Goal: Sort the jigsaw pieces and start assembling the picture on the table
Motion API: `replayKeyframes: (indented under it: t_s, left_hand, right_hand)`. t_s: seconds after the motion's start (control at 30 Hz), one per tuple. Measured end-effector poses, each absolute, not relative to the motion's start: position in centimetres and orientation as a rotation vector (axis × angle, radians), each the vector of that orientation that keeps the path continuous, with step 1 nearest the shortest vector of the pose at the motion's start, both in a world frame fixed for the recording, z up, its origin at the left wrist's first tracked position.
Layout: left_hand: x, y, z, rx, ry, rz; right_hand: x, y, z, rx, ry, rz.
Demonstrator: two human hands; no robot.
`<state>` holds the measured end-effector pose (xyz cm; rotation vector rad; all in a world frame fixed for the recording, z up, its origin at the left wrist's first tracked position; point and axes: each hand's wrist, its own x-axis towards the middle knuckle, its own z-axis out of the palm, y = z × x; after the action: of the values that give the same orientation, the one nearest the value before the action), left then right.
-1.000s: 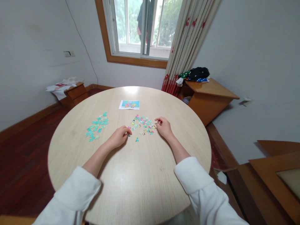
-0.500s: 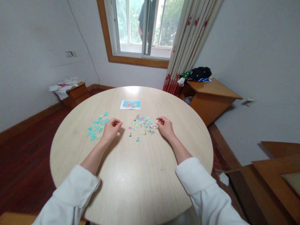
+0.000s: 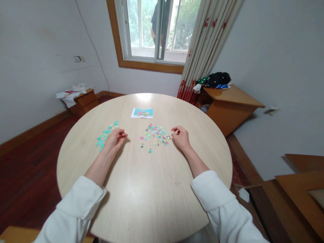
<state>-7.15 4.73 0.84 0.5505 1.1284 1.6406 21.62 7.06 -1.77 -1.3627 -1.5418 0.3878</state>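
Note:
Jigsaw puzzle pieces lie in two loose groups on the round table (image 3: pixel 141 189). The group of teal puzzle pieces (image 3: pixel 102 137) on the left is partly covered by my left hand (image 3: pixel 116 138). That hand's fingers are curled together, and whatever they may hold is too small to make out. In the middle is a group of mixed-colour puzzle pieces (image 3: pixel 157 133), pink, yellow and teal. Just right of it hovers my right hand (image 3: pixel 180 136), fingers loosely bent with a gap at the thumb and no piece visible between them. Two stray puzzle pieces (image 3: pixel 150 150) lie nearer me.
A picture card (image 3: pixel 142 113) with a cartoon scene lies beyond the pieces. Behind the table are a window (image 3: pixel 155 33) and a curtain (image 3: pixel 199 50). Wooden cabinet (image 3: pixel 233 101) with cloths stands at right; a small drawer unit (image 3: pixel 87 101) with papers at left.
My left hand has moved left, away from the mixed pieces and closer over the teal ones. My right hand has stayed almost in place. The whole view has shifted slightly.

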Motion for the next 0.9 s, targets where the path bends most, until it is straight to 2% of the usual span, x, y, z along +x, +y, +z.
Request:
replayKeyframes:
  t_s: [0.2, 0.37, 0.57, 0.9]
  left_hand:
    - [-6.9, 4.1, 2.7, 0.157, 0.872, 1.651]
    - [-7.1, 4.0, 3.2, 0.057, 0.716, 1.669]
    - [-7.6, 3.9, 3.0, 0.071, 0.582, 1.59]
    - [-7.7, 3.5, 3.1, 0.185, 0.554, 1.543]
  right_hand:
    - [21.6, 6.7, -1.6, -1.467, -1.434, 0.431]
    - [21.7, 6.9, -1.5, -1.388, -1.273, 0.635]
    - [21.6, 7.0, -0.9, -1.229, -1.032, 0.857]
    - [22.0, 7.6, -1.3, -1.19, -0.901, 0.918]
